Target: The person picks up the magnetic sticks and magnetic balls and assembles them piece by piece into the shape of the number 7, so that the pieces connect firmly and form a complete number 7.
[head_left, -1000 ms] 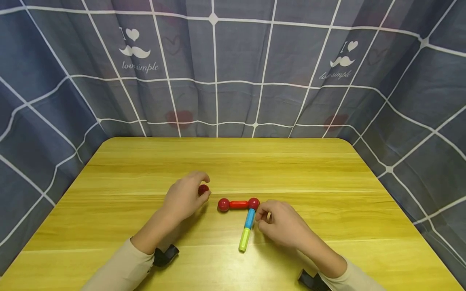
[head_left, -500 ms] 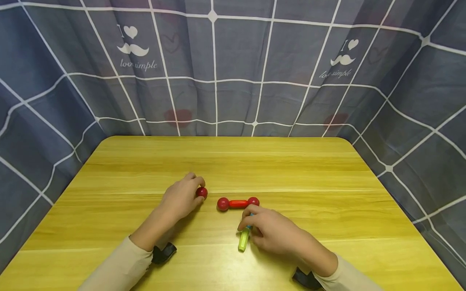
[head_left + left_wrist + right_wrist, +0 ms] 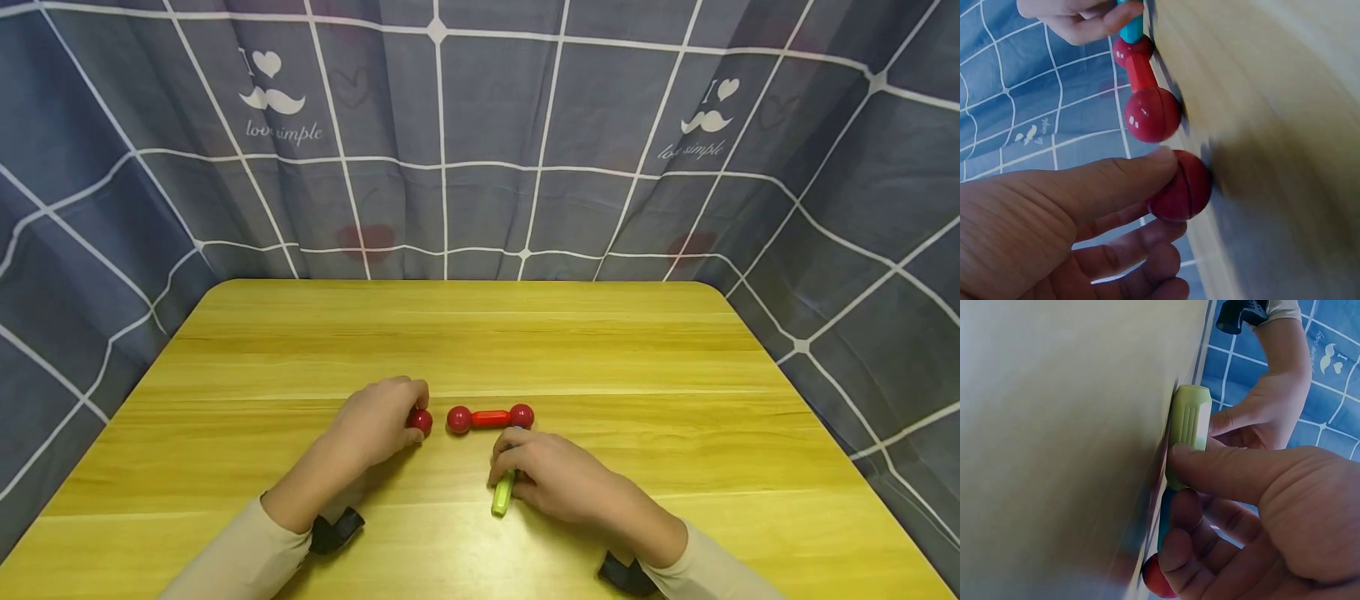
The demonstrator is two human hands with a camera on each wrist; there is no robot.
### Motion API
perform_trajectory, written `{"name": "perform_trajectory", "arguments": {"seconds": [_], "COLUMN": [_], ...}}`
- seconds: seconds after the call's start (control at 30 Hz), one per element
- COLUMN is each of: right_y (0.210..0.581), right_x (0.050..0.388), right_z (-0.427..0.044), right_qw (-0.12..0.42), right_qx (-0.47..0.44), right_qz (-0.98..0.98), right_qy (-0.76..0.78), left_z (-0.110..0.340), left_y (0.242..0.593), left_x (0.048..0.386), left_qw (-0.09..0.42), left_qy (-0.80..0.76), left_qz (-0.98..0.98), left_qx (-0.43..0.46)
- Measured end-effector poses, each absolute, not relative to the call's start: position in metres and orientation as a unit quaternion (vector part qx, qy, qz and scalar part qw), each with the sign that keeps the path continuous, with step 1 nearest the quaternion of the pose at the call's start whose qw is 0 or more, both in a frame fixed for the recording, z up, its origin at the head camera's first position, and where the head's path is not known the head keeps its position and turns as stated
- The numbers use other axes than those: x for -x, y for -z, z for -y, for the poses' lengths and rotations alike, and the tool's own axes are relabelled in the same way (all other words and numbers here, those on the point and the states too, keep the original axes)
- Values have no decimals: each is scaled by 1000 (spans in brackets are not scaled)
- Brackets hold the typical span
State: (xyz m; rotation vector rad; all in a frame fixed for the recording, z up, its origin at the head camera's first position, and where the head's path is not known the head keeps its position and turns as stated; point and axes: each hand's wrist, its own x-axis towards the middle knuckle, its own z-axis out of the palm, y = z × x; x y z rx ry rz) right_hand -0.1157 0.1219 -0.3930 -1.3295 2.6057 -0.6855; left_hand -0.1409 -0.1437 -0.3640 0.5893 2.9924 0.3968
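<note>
My left hand (image 3: 375,425) pinches a loose red ball (image 3: 1182,187) between thumb and fingers, close to the tabletop. Just right of it lies a red rod (image 3: 491,419) with a red ball on each end, the left one (image 3: 459,419) a short gap from the held ball. From the right-end ball (image 3: 521,416) a blue and yellow-green rod points toward me. My right hand (image 3: 555,475) pinches this rod, covering most of the blue part; the yellow-green part (image 3: 1189,419) sticks out by the thumb in the right wrist view.
All the pieces are on a yellow wood-grain table (image 3: 480,333) with rounded far corners. A grey-blue curtain (image 3: 480,142) with white grid lines surrounds its back and sides. Black wrist devices (image 3: 337,531) hang under both sleeves.
The left hand has brought its ball nearer to me, level with the red rod. My right hand has gone from beside the right-end ball onto the blue and yellow-green rod and pinches it.
</note>
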Motion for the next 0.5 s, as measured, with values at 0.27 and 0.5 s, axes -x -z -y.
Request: {"name": "perform_trajectory", "arguments": {"seconds": [0.27, 0.5], "right_y": [396, 394], "right_x": [126, 135], "right_z": [-119, -117], "right_qw": [75, 78], "right_qx": [452, 461], "right_qz": [-855, -845], "right_qy": [243, 258], "left_z": [139, 133], "left_y": [360, 358], "left_x": [131, 121], "left_qw": [69, 87], "left_qy": [-146, -151], "left_qz": [-964, -953], "left_qx": [-211, -246]}}
